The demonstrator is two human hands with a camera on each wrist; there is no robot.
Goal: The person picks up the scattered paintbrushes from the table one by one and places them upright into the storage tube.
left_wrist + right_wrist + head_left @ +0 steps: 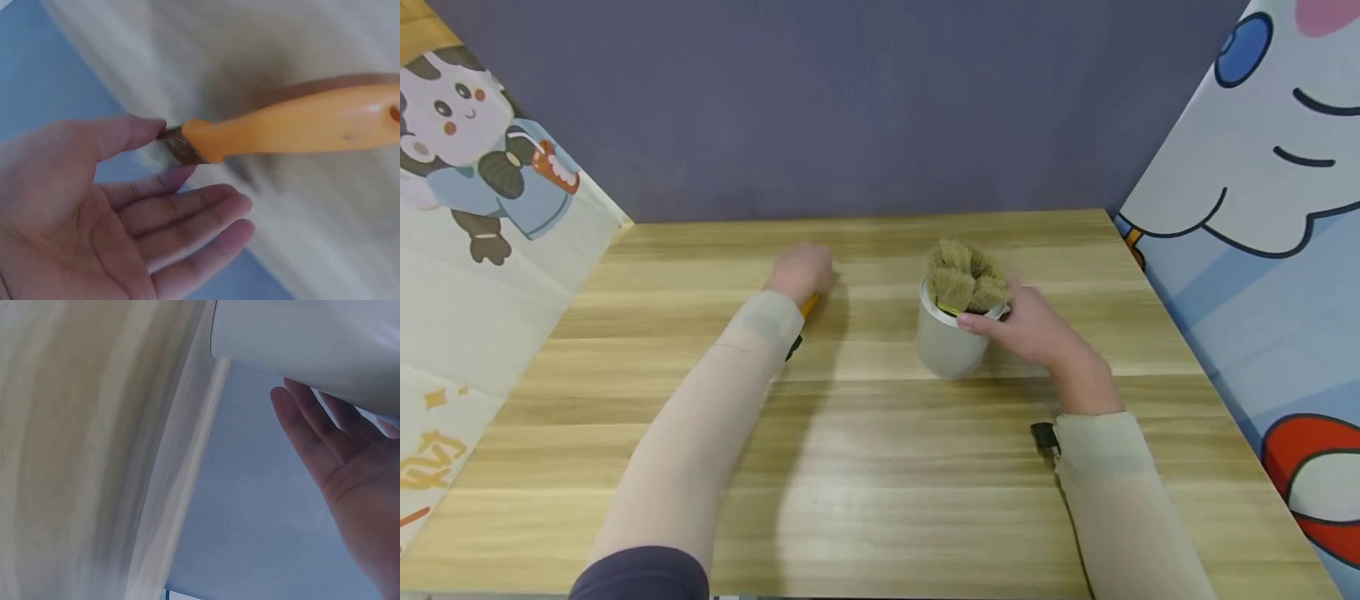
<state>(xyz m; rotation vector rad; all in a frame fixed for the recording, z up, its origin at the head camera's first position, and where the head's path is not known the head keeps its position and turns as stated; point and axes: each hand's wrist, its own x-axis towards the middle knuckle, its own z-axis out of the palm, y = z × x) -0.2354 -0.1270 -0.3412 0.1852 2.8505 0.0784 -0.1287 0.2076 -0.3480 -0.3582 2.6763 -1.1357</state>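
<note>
My left hand [801, 273] is at the left of the table's far half. Thumb and forefinger pinch a paintbrush [300, 128] at its metal collar, while the other fingers stay loosely bent. Its orange handle, with a hole near the end, points back under the wrist; the bristle end is mostly hidden by the hand. Right of centre, my right hand [1026, 329] holds a white cup [951, 346], thumb over the near rim and fingers along the outer side. Tan bristle tufts [958, 279] rise out of the cup; what lies below them is hidden.
Both hands work over a wood-grain table [880, 500]. A dark blue-grey panel [880, 108] stands along its far edge. Cartoon-printed sheets flank it, one on the left [490, 317] and one on the right [1232, 292].
</note>
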